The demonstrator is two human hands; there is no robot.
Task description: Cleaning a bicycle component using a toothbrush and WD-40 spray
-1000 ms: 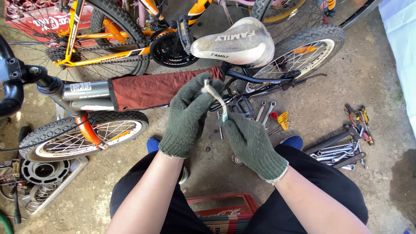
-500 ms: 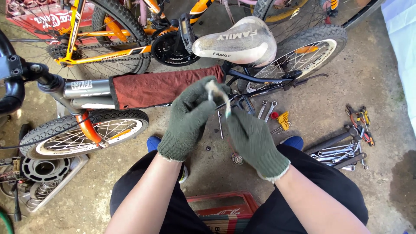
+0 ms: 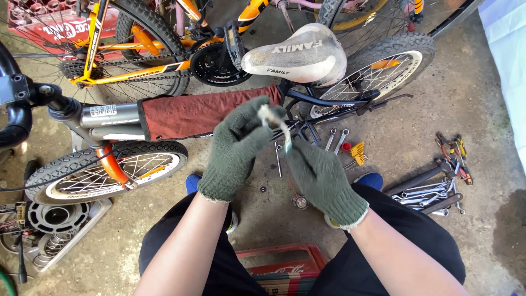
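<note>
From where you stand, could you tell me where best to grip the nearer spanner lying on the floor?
Take the spanner by its bare middle shank, from above: it lies flat, heads at both ends, with a second spanner close beside it.

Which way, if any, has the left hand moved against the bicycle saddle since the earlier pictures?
Cannot tell: the left hand sits below the saddle much as before; any shift is slight.

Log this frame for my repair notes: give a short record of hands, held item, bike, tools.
left hand: green knit-gloved left hand, pinching the strip's top
right hand: green knit-gloved right hand, at its lower end
held item: small pale blurred strip
bike: small bicycle with a worn white saddle
tools: metal wrenches on concrete floor
</note>
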